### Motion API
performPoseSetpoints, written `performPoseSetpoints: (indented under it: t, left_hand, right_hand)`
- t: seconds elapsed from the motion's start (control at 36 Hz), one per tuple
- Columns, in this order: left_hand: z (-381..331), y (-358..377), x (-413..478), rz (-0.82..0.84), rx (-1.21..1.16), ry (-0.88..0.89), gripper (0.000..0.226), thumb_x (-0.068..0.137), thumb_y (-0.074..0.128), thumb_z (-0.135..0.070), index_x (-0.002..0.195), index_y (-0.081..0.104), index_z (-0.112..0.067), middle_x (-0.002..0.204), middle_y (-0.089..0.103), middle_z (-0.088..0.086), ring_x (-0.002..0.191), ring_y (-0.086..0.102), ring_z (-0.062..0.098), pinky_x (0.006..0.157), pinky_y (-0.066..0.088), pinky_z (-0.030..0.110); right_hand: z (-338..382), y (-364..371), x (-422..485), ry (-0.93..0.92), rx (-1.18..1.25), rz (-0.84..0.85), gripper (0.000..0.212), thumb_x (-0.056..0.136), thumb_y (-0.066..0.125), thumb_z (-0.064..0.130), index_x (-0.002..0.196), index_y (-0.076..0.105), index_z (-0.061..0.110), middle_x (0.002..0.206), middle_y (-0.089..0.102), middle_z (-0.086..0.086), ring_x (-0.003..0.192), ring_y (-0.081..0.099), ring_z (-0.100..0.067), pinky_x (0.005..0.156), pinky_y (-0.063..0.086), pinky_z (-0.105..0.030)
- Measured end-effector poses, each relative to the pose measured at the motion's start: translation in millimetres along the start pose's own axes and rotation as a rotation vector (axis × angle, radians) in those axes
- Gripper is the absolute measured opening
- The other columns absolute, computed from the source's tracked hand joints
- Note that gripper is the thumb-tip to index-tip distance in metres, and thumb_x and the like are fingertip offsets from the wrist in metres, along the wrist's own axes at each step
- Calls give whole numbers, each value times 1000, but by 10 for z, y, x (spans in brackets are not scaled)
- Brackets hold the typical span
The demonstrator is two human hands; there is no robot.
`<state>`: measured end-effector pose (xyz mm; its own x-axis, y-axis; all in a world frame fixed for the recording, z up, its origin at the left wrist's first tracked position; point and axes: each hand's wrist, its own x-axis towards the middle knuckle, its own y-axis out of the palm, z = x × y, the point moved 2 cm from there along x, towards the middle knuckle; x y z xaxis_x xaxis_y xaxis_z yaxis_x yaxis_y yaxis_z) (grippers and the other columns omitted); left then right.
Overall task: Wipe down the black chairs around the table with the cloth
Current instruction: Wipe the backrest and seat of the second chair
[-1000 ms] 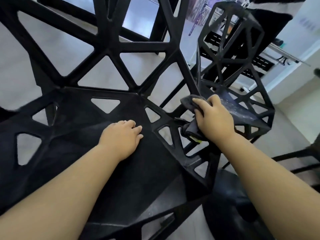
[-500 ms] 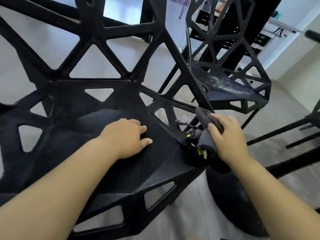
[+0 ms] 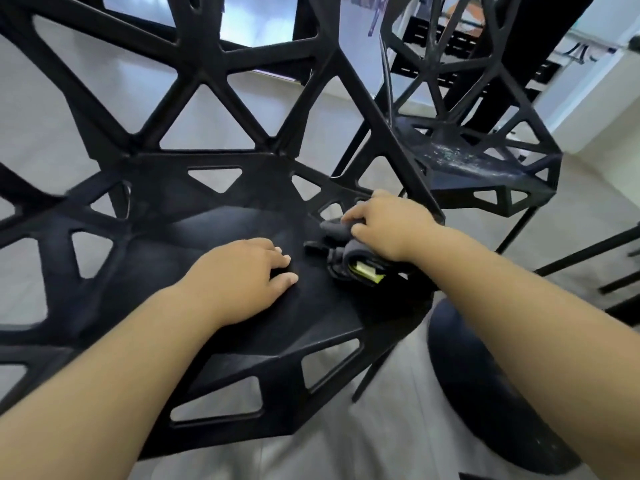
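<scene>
A black chair with triangular cut-outs fills the left and middle of the head view. My left hand rests on its seat, fingers loosely bent and holding nothing. My right hand grips a dark grey cloth with a yellow-green tag and presses it onto the seat's right side, by the armrest frame. A second black chair stands to the right, its seat speckled with pale dust.
The floor is pale grey. A dark round base lies on the floor at lower right. Thin black legs cross the right edge. A dark table leg and a shelf stand behind the second chair.
My right hand has brought the cloth from the chair's right edge inward onto the seat. My left hand has stayed on the seat. The camera has moved closer.
</scene>
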<state>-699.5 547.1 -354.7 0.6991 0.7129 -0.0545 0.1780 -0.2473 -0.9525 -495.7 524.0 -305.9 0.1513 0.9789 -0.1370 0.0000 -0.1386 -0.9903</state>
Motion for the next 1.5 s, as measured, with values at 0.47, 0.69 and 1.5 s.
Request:
performPoseSetpoints:
  t: [0.47,0.69,1.5]
  left_hand:
    - [203,-102,-45,-1,93,-61,34,95,39,-49,115,63,-36,119,57,-17,115,49,9,84,41,25]
    - [268,-103,-50,-37,61,-114,31,94,41,-49,99,68,-35,113,60,-19,108,53,10,82,48,31]
    - [260,-33,-90,-127,41,-74,31,94,42,-46,105,68,-32,112,61,-14,106,55,15,81,47,31]
  right_hand:
    - [258,-18,43,-157,-181,156,29,91,40,29,101,67,28,104,59,-2,100,56,-28,72,40,-32]
    - [544,48,791,-113,-210,99,32,95,35,31,109,61,17,112,60,-6,92,51,-30,76,40,-36]
    - [400,138,475,-70,-68,37,42,84,33,41,102,68,26,114,65,-2,102,57,-30,79,45,-35]
